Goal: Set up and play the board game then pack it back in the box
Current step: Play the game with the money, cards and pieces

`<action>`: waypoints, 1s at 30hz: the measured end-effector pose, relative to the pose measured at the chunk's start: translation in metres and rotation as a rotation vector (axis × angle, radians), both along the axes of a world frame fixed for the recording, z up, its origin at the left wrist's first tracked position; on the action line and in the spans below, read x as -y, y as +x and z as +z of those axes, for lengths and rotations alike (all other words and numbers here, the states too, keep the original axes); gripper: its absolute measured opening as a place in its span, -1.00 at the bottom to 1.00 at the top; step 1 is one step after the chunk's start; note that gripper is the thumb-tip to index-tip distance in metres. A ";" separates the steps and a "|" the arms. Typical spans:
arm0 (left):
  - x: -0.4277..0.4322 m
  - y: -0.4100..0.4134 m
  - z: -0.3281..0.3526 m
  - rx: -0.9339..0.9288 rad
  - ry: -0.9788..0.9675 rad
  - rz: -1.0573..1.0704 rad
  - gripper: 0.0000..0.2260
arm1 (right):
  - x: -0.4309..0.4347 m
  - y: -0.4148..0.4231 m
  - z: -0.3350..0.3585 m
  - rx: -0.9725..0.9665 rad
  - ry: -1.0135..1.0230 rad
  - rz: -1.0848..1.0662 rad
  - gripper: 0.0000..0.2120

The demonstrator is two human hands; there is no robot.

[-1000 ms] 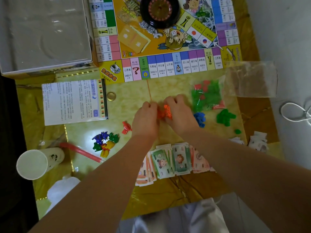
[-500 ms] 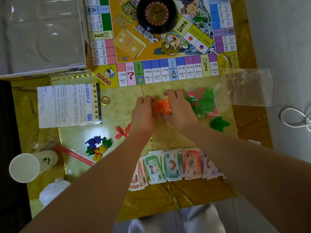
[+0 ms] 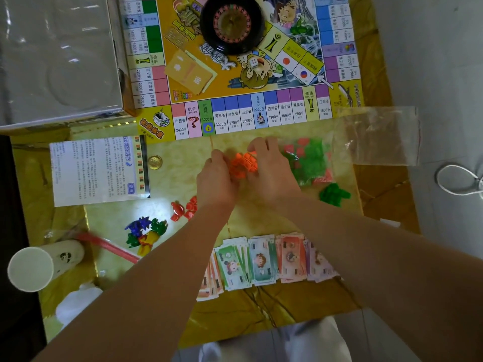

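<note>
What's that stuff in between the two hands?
A little heap of orange plastic pieces sits between the left hand and right hand, in the head view.

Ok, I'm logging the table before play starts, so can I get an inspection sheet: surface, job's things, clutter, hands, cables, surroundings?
Surface: yellow marbled table, game parts spread over it.
Job's things: game board carrying roulette wheel, die and card stack; play money fanned at the near edge; rules sheet; open box; clear bag holding green and red pieces; loose coloured tokens.
Clutter: paper cup at the left edge.
Hands: left hand and right hand both cupped round the orange pieces.
Cables: white cable looped right of the table.
Surroundings: grey floor.
</note>
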State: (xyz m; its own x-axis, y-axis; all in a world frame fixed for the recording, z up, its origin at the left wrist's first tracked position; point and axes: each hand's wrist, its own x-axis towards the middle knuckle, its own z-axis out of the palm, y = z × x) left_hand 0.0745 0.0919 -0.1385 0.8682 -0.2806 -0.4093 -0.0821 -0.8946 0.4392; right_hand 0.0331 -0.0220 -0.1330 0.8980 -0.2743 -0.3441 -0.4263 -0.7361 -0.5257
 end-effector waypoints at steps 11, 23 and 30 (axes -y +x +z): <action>0.041 -0.013 0.036 -0.100 -0.105 -0.126 -0.64 | 0.077 -0.044 0.039 -0.069 -0.052 -0.280 -0.29; 0.080 -0.018 0.021 -0.241 -0.205 0.003 -0.69 | 0.107 -0.017 0.023 -0.286 -0.414 0.123 -0.45; 0.080 -0.015 0.024 -0.257 -0.125 0.073 -0.75 | 0.120 -0.015 0.021 -0.327 -0.250 0.130 -0.47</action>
